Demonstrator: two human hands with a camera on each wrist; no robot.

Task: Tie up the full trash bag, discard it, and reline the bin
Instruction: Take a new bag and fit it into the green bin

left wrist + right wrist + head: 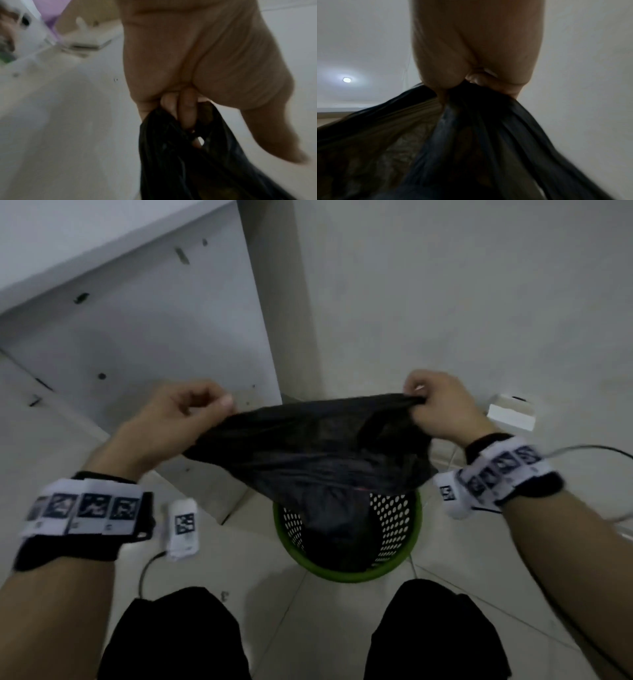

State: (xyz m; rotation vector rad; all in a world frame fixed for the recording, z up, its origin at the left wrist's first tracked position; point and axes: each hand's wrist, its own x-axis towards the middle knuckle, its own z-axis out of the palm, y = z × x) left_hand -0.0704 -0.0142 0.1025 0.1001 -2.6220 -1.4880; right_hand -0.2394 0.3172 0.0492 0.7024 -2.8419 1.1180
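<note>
A black trash bag (308, 450) is stretched wide between both hands, above a green perforated bin (394, 529) on the floor. The bag's lower part hangs down into the bin. My left hand (191, 412) grips the bag's left edge, fingers curled round gathered plastic (180, 121). My right hand (435, 405) grips the right edge, with the plastic bunched in its fist (471, 94). Through the thin film, crumpled contents show faintly in the right wrist view.
A white cabinet panel (137, 337) stands at the left and a white wall (445, 285) behind the bin. A small white box (510, 412) lies on the floor at the right. Thin cables (582, 450) trail from the wrist bands. My knees (171, 635) flank the bin.
</note>
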